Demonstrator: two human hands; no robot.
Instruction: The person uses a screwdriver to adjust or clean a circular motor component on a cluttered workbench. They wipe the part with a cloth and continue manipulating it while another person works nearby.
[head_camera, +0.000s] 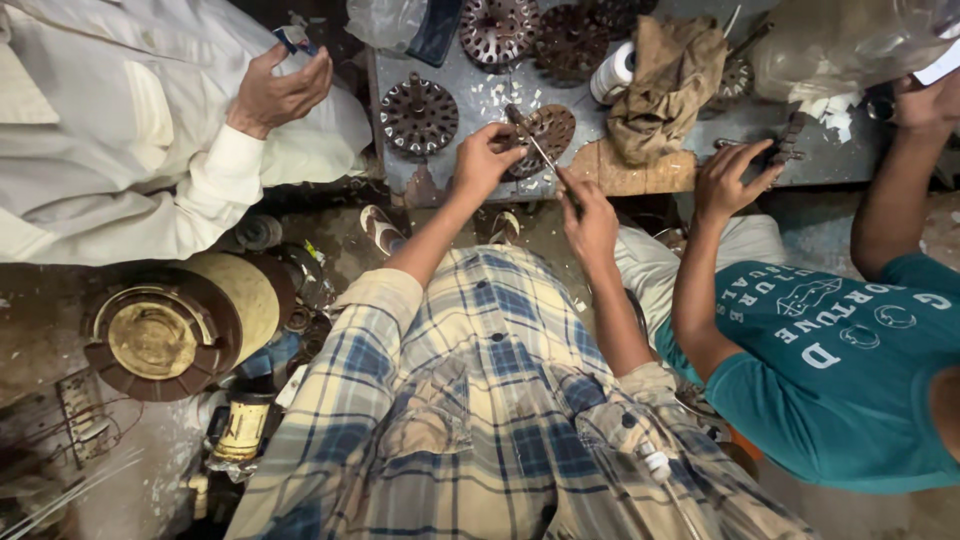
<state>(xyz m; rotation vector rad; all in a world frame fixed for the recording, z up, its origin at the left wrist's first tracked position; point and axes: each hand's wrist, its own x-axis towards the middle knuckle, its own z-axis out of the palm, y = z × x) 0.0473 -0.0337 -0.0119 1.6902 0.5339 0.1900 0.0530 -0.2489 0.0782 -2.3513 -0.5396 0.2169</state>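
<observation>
Head view: a slotted round core (545, 135) is seen on the grey worktop (480, 100), just above the middle of the frame. The left hand (487, 160) is laid on the core's left rim, its fingers curled down and pressed against the edge. A thin rod (540, 152) is pinched in the right hand (590, 222), which is closed around its lower end. The rod's long axis runs on a slant from lower right to upper left, and its tip is held over the core, close beside the left fingertips. The core therefore lies up and to the left of the right hand, while the left hand is the nearer one and is already touching it.

A second core (418, 115) is seen to the left on the worktop, and two more (497, 30) at the top edge. A brown rag (665, 85) and a white spool (615, 72) are placed to the right. A co-worker's hand (735, 180) in a teal shirt is rested at the worktop's right part, and another person's hand (280, 88) in white sleeves is seen at upper left. A round housing (165, 335) is left on the floor at lower left.
</observation>
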